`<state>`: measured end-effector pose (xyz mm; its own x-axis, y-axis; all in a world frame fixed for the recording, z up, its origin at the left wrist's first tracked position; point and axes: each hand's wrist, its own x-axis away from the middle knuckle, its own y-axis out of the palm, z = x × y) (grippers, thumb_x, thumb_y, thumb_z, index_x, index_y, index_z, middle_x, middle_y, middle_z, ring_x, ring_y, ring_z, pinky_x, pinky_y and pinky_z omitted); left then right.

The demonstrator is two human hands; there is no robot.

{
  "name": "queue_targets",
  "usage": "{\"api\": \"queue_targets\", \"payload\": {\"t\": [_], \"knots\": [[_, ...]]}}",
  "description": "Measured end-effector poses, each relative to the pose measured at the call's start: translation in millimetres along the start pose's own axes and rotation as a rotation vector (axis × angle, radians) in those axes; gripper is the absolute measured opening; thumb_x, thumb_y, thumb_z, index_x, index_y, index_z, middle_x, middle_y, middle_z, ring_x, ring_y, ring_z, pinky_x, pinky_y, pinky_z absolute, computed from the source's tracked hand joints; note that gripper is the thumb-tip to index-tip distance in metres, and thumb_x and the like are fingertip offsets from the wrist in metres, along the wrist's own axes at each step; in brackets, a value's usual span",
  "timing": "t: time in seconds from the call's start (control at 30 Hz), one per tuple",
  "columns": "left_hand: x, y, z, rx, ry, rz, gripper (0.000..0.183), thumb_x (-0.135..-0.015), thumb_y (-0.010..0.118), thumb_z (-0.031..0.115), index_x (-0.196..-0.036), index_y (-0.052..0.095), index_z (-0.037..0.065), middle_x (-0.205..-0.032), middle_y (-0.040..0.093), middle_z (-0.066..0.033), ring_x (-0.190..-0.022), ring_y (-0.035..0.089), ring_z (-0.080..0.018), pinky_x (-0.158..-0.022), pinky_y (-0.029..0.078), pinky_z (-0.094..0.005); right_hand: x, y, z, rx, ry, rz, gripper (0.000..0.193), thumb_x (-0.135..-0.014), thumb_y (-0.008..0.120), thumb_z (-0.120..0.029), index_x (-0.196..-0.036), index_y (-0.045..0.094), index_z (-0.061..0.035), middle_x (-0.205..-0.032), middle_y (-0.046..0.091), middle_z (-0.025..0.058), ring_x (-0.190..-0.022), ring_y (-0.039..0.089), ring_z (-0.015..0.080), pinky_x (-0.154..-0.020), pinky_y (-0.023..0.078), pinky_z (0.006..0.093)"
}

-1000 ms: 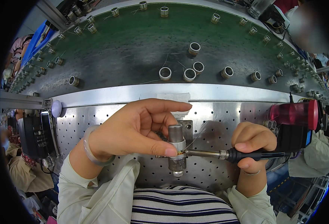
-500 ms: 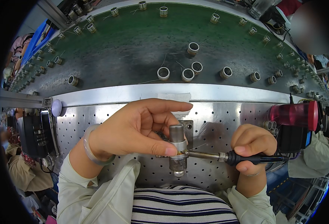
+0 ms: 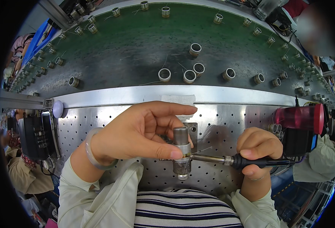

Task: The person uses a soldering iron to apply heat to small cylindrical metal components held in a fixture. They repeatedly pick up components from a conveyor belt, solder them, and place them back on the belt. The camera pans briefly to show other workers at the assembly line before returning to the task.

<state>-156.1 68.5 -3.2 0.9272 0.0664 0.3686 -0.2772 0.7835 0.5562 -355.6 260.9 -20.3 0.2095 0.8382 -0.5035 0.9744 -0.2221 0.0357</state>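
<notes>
Two bare hands of ours met at a metal ring (image 3: 183,148), which sat around a grey metal post (image 3: 181,136) in front of our striped top (image 3: 186,209). Our left hand (image 3: 140,133), a pale bangle (image 3: 90,150) at its wrist, had its grip closed on the ring, the thumb pressed against the near side and the index finger stretched out free above the post; the other fingertips were partly hidden behind it. Our right hand (image 3: 259,146) had its grip wrapped around the black handle of a soldering iron (image 3: 237,161), whose tip reached the ring just beside the left thumb. Fine wires (image 3: 202,151) stuck out by the tip.

Under our hands lay a perforated metal surface (image 3: 220,178). Beyond its far edge ran a dark green belt (image 3: 125,49) dotted with similar rings, among them a loose group of four (image 3: 195,49) near the middle. To our right, a magenta container (image 3: 294,117) lay on its side, with a few small cylinders (image 3: 275,128) clustered just beside it.
</notes>
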Motion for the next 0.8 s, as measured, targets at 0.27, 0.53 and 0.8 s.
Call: {"api": "queue_targets", "payload": {"t": [0.27,0.53,0.8], "knots": [[-1.6,8.1,2.1,-0.022,-0.002,0.051,0.074,-0.070,0.073,-0.008,-0.136,0.039,-0.008,-0.101,0.063,-0.0177,-0.090,0.064,-0.0164,-0.073,0.054,-0.0197,-0.2,-3.2,0.7,0.015,0.000,-0.019,0.026,-0.064,0.080,-0.004,-0.084,0.065,0.0039,-0.068,0.062,0.0124,-0.057,0.059,0.0228,-0.052,0.045,0.0286],[-4.6,-5.3,1.9,0.010,0.029,-0.020,0.073,-0.072,0.073,-0.003,-0.138,0.040,-0.003,-0.101,0.064,-0.0163,-0.089,0.063,-0.0143,-0.073,0.051,-0.0201,10.6,0.7,0.8,-0.077,0.085,0.296,0.028,-0.075,0.079,-0.017,-0.084,0.060,0.0009,-0.069,0.059,0.0085,-0.056,0.052,0.0178,-0.050,0.041,0.0289],[-15.9,-119.5,49.3,-0.673,0.595,0.760,0.037,-0.074,0.076,0.010,-0.109,0.066,0.002,-0.100,0.064,-0.0079,-0.085,0.060,-0.0131,-0.077,0.050,-0.0261,6.4,6.1,-1.8,0.012,0.091,0.388,0.033,-0.078,0.075,-0.026,-0.080,0.051,-0.0028,-0.061,0.046,0.0033,-0.051,0.041,0.0126,-0.045,0.029,0.0254]]}}
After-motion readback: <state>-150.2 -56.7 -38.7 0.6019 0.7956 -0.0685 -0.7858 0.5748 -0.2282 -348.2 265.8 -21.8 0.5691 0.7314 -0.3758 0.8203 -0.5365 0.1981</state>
